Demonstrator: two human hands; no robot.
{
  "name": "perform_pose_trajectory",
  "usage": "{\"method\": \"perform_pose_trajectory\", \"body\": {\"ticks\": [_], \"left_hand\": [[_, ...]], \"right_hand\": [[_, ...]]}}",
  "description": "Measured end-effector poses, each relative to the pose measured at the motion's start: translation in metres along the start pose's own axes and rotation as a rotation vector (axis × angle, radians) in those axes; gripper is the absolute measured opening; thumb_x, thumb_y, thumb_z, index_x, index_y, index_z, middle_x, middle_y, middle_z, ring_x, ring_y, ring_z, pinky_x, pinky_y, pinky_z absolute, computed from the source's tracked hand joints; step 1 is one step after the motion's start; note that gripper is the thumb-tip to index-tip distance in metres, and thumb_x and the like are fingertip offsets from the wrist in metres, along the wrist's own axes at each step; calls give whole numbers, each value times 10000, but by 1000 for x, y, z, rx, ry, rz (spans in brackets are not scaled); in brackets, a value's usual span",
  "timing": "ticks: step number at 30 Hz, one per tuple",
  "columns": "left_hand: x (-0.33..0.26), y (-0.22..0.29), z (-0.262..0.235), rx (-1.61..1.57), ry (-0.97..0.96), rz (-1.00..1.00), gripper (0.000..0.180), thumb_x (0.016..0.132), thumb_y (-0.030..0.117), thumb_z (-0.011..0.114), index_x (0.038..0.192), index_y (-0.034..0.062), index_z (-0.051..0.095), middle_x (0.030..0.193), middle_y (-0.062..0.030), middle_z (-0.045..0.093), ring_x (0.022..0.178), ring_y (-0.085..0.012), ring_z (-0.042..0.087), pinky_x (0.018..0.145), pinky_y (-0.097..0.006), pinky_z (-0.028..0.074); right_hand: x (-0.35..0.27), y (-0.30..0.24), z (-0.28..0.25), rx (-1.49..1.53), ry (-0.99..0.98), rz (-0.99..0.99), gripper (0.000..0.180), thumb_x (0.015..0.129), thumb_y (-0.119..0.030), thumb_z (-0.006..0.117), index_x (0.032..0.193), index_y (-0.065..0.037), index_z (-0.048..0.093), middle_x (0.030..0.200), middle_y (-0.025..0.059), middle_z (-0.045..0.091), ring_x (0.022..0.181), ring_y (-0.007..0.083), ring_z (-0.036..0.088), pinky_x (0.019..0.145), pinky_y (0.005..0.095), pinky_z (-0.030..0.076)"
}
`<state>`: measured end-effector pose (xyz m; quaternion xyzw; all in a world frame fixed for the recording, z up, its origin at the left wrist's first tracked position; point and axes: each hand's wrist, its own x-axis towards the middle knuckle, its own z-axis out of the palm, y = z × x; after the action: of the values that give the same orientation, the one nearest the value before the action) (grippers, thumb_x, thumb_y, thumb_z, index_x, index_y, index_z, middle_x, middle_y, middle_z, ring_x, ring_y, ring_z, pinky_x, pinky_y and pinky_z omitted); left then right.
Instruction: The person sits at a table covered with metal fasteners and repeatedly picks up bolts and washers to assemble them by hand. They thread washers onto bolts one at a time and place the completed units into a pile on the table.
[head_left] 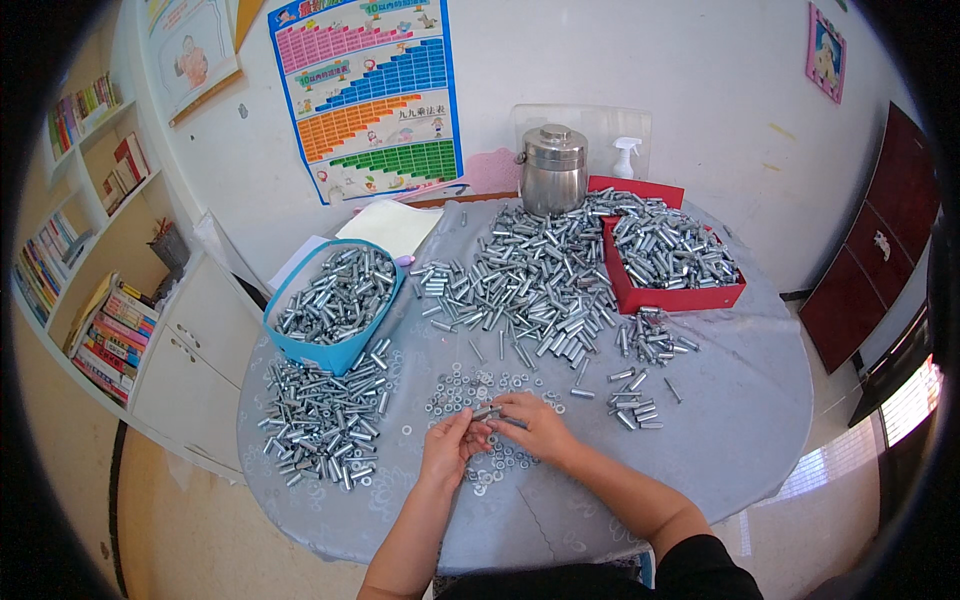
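Holding slim, silver-grey metal cylinder: left hand, right hand alongside.

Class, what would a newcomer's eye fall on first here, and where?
Probably the big heap of silvery metal cylinders across the far middle of the table, beside the brimming red box. Nearer, the left hand and right hand meet at a metal piece above scattered washers.

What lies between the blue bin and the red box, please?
In the head view, loose metal cylinders lie heaped between the blue bin and red box.
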<state>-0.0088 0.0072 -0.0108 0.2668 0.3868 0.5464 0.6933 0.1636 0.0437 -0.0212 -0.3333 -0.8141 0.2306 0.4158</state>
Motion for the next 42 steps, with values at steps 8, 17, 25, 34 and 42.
{"method": "perform_pose_trajectory", "body": {"ticks": [8,17,25,34,42], "left_hand": [[0,2,-2,-18,26,4,279,898,237,505,848,-25,586,738,-107,620,597,-141,564,551,-290,522],[0,1,-2,-12,25,-18,280,893,250,516,863,-19,588,741,-110,625,593,-140,564,547,-290,520],[1,7,-9,-64,90,72,276,892,251,516,862,-15,583,720,-95,611,579,-131,557,536,-294,522],[1,7,-5,-65,99,43,249,885,238,531,815,2,570,717,-99,611,571,-128,556,521,-283,519],[2,4,-6,10,88,7,261,883,245,535,818,-4,581,726,-106,619,574,-133,553,534,-283,507]], "right_hand": [[5,-20,-8,165,62,163,333,786,-109,616,1115,-74,580,1034,103,599,914,209,559,777,300,445],[6,-22,-10,301,74,218,245,782,-112,638,1021,-59,632,953,85,616,838,159,572,700,271,463],[6,-17,-8,-79,-39,58,223,727,-166,668,934,-86,647,904,76,608,815,226,567,718,325,454],[2,-10,1,-276,-129,9,164,713,-195,650,847,-100,645,840,48,598,788,254,557,705,368,426],[7,-12,-6,617,161,514,183,778,-119,661,952,-60,656,832,20,637,738,87,564,666,216,434]]}}
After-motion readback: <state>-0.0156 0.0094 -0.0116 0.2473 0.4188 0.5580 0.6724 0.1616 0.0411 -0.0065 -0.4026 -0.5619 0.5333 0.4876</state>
